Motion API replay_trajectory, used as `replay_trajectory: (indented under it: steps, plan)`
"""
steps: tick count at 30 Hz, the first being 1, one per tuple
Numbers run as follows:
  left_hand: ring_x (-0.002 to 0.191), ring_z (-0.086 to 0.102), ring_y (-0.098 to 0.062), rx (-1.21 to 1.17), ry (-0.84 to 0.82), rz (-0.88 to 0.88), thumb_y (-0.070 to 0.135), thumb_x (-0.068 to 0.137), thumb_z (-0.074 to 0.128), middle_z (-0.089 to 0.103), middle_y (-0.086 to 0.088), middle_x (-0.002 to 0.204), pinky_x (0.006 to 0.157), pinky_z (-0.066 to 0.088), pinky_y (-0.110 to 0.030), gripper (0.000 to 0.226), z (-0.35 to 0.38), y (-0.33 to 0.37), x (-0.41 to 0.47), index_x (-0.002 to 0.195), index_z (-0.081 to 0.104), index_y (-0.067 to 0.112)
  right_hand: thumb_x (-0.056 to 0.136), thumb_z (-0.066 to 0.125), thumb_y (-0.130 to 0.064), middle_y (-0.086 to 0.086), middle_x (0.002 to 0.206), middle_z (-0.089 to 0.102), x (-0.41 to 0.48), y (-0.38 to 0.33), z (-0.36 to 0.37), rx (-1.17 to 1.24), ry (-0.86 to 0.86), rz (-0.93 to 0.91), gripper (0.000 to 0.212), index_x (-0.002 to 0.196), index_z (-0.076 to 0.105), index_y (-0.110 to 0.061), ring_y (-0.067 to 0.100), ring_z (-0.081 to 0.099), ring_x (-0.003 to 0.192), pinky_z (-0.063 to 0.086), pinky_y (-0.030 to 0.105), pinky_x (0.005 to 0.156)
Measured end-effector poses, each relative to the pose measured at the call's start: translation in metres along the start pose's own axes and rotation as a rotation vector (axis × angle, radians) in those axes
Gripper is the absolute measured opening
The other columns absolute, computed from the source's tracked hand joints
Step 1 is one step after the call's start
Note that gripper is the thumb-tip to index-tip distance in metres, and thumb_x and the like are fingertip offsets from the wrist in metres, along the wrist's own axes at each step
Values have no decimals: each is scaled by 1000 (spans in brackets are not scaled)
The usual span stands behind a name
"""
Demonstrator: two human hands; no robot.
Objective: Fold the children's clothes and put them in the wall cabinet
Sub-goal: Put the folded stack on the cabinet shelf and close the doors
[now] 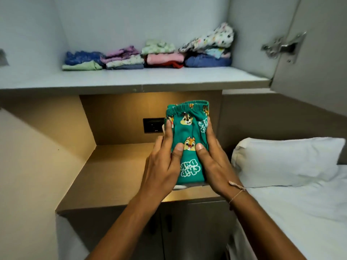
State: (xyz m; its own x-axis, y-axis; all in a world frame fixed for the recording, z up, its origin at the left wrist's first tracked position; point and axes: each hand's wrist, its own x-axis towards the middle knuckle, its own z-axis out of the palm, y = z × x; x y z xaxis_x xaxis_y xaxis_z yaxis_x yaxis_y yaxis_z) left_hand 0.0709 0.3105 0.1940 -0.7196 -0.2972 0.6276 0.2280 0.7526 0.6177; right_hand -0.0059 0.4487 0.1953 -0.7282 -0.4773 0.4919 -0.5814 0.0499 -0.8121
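A folded green children's garment [189, 128] with cartoon chipmunk prints and an elastic waistband is held up in front of me, below the wall cabinet shelf [131, 81]. My left hand [163, 166] grips its left side and my right hand [212, 164] its right side, both thumbs pressing on the front. A paler folded piece shows just under the green one. At the back of the shelf lie several stacks of folded clothes [148, 57], from blue and green at the left to a taller spotted pile at the right.
The cabinet door [311, 72] stands open at the right, its metal hinge [281, 46] showing. Below the shelf is a lit wooden niche with a counter [112, 175] and a black wall socket [153, 125]. A bed with a white pillow [285, 160] lies at the right.
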Motion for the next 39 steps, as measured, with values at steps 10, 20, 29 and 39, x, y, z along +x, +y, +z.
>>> replay_trajectory:
  steps: [10,20,29,39]
  plan:
    - [108,54,-15,26,60,201,49,100,32,49,3,125,83,38,-23,60,4,89,148,151,2,42,84,43,-52,-7,147,43,110,-79,-99,41,145,-95,63,135,11,-68,14,53,123,44,47,104]
    - [124,51,-30,43,-132,-7,46,102,28,50,-7,144,100,44,-45,55,41,86,321,153,14,30,95,38,-6,4,120,61,280,-93,-147,-60,134,182,61,149,25,-32,20,64,94,55,31,79]
    - [122,52,-32,152,-442,-184,36,98,44,54,-16,136,103,42,-40,46,83,50,374,134,50,8,93,43,-23,18,131,56,336,-53,-139,-868,68,455,37,124,55,-8,32,55,114,43,31,87]
    - [141,33,-28,667,-563,19,47,101,28,32,-10,156,112,29,-36,58,29,0,366,148,33,15,87,48,-42,11,133,57,323,-65,-143,-1055,73,122,46,129,54,-26,32,54,116,44,37,90]
